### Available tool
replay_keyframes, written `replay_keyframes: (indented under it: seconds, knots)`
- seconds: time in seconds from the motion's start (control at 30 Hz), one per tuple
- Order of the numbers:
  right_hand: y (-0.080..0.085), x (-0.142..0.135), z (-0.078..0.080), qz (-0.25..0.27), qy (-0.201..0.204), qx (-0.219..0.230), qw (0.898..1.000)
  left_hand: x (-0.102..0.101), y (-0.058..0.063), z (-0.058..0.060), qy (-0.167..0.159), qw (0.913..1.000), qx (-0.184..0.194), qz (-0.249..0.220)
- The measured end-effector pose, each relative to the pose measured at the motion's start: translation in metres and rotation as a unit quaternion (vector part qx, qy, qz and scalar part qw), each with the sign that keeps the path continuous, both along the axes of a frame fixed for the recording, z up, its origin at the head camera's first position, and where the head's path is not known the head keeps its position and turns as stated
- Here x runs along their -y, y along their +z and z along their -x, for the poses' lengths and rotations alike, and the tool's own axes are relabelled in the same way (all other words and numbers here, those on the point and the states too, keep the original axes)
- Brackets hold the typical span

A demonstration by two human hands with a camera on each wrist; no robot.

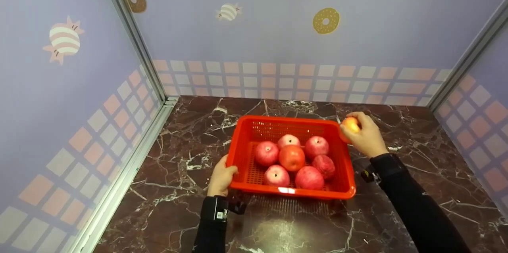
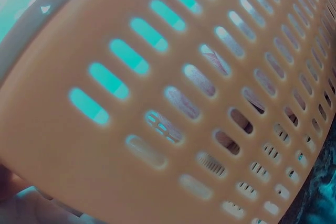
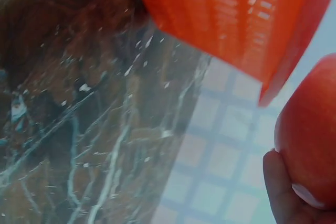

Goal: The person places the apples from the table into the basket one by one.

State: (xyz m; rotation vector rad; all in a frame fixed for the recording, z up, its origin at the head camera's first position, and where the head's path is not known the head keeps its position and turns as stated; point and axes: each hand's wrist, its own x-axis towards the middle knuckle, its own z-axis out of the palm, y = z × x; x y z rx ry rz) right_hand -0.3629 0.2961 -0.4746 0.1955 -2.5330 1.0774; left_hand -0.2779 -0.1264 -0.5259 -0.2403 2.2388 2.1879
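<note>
A red plastic basket [image 1: 349, 183] with slotted walls stands out in the middle of the head view, holding several red and pink apples [image 1: 309, 177] and an orange-red round fruit [image 1: 292, 158]. My left hand [image 1: 221, 177] grips its left rim near the front corner, thumb over the edge. Beyond the right rim, my right hand [image 1: 369, 136] holds another smooth apple [image 1: 351, 125], orange-red with a bright glare. In the right wrist view a fingertip presses that apple [image 3: 312, 129] close to the basket's rim [image 3: 294, 66]. Slotted basket wall [image 2: 63, 156] fills the left wrist view.
Beneath lies a dark marbled tabletop [image 1: 174, 209] with white veins. Lilac panels [image 1: 270, 39] with a checked border enclose it at the back and both sides. A metal rail [image 1: 119, 189] runs along the left edge.
</note>
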Motion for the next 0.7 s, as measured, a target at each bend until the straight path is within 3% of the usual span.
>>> replay_keyframes:
  seconds: [0.33,0.7]
  knots:
    - [0.008,0.023,-0.018,-0.069,0.053,-0.034,0.996,0.0,-0.001,0.0,-0.003,1.0,0.0,-0.003]
    - [0.009,0.04,-0.042,-0.127,0.134,0.012,0.983,0.0,-0.002,0.0,-0.002,1.0,-0.001,-0.008]
